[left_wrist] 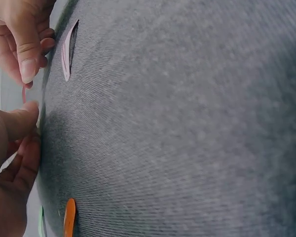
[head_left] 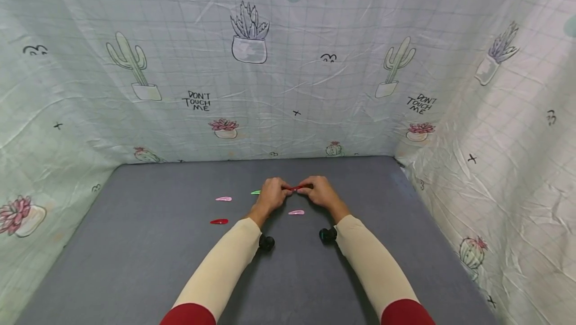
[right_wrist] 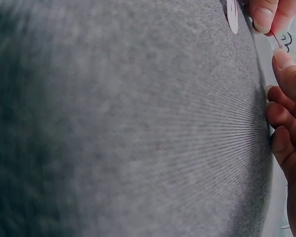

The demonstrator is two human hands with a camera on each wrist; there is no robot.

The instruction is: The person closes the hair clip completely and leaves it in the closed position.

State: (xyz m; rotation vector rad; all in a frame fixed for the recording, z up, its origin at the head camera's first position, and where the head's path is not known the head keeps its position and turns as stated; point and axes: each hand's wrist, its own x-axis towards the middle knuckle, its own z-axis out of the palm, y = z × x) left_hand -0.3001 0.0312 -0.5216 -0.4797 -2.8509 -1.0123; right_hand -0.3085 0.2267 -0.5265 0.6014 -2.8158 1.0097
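Observation:
Between the two hands, a red snap hair clip (head_left: pixel 295 188) is held just over the grey table. The left hand (head_left: pixel 272 194) pinches its left end between thumb and fingers. At the other end, the right hand (head_left: pixel 322 193) pinches it the same way. In both wrist views only a thin red strip (left_wrist: pixel 24 94) shows between the fingertips, and the ends are covered. A pink hair clip (head_left: pixel 296 212) lies on the table below the hands. Close to the left hand lie a green hair clip (head_left: pixel 255 192), partly hidden by it, and an orange hair clip (left_wrist: pixel 69 217).
Farther left on the grey table (head_left: pixel 148 245) lie another pink hair clip (head_left: pixel 223 199) and a second red hair clip (head_left: pixel 219 221). A white curtain (head_left: pixel 288 80) printed with cacti hangs along the back and sides. Black wrist cameras (head_left: pixel 267 243) sit under both forearms.

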